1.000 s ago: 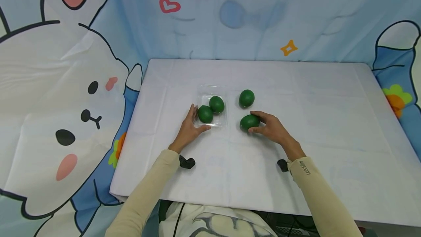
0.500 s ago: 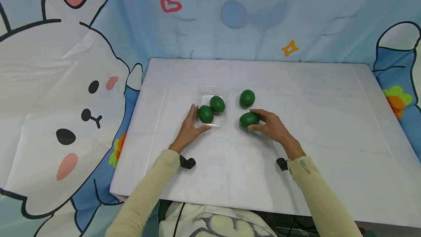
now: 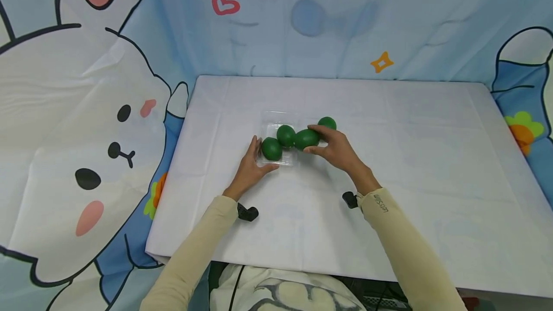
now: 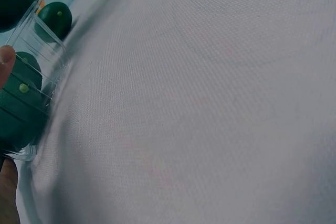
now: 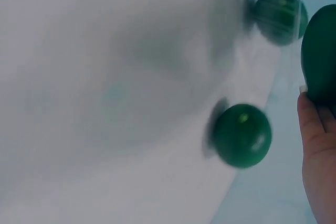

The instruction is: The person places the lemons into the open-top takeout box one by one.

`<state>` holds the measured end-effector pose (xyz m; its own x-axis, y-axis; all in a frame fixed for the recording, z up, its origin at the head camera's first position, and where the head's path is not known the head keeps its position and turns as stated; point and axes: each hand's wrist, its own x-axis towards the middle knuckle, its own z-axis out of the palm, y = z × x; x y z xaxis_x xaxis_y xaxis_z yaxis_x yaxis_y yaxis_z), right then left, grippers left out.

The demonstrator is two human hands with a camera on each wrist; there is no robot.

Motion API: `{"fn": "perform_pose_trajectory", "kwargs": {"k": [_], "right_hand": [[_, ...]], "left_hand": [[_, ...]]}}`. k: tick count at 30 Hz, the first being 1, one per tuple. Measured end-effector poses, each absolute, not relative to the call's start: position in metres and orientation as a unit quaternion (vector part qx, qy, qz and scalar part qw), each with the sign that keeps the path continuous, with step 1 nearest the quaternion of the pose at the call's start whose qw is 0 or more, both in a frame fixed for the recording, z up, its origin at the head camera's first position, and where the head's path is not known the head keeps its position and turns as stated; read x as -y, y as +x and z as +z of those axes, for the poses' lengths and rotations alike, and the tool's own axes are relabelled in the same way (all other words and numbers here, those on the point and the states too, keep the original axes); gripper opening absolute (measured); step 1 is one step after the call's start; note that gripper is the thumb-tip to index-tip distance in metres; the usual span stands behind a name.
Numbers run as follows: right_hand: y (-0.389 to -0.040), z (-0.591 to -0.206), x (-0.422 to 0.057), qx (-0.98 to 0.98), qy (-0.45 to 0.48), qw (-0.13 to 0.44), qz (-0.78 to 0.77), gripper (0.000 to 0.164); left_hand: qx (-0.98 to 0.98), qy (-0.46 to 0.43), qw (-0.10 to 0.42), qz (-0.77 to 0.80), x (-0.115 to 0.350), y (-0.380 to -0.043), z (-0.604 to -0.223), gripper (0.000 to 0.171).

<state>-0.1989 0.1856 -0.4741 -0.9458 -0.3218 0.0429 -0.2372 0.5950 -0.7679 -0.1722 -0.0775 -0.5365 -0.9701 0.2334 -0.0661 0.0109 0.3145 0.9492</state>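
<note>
In the head view my right hand pinches a green lime between thumb and fingers, over the right side of a clear plastic box. Two more limes lie in that box, a near-left lime and a far-right lime. My left hand holds the box at its near-left corner, fingers along the left side and thumb along the front. Another lime lies on the table, partly behind my right hand in the head view. The left wrist view shows the box wall from low down.
A white cloth covers the table, and its front edge runs just before the person's lap. Behind it hangs a blue printed curtain. A large cartoon rabbit fills the curtain's left part.
My right hand has lifted the lime off the table and carried it left and away from me, over the box's right side. My left hand and the box have stayed put.
</note>
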Motion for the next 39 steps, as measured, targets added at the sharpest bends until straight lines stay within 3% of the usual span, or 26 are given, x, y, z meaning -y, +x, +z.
{"fn": "perform_pose_trajectory", "kwargs": {"k": [20,39], "right_hand": [[-0.230,-0.476,-0.090,-0.909,-0.126,0.012,-0.397,0.071],[-0.239,-0.481,-0.084,-0.923,-0.143,0.043,-0.354,0.076]], "left_hand": [[-0.802,0.090,0.096,0.583,0.081,-0.172,-0.538,0.111],[-0.806,0.092,0.100,0.577,0.082,-0.173,-0.538,0.110]]}}
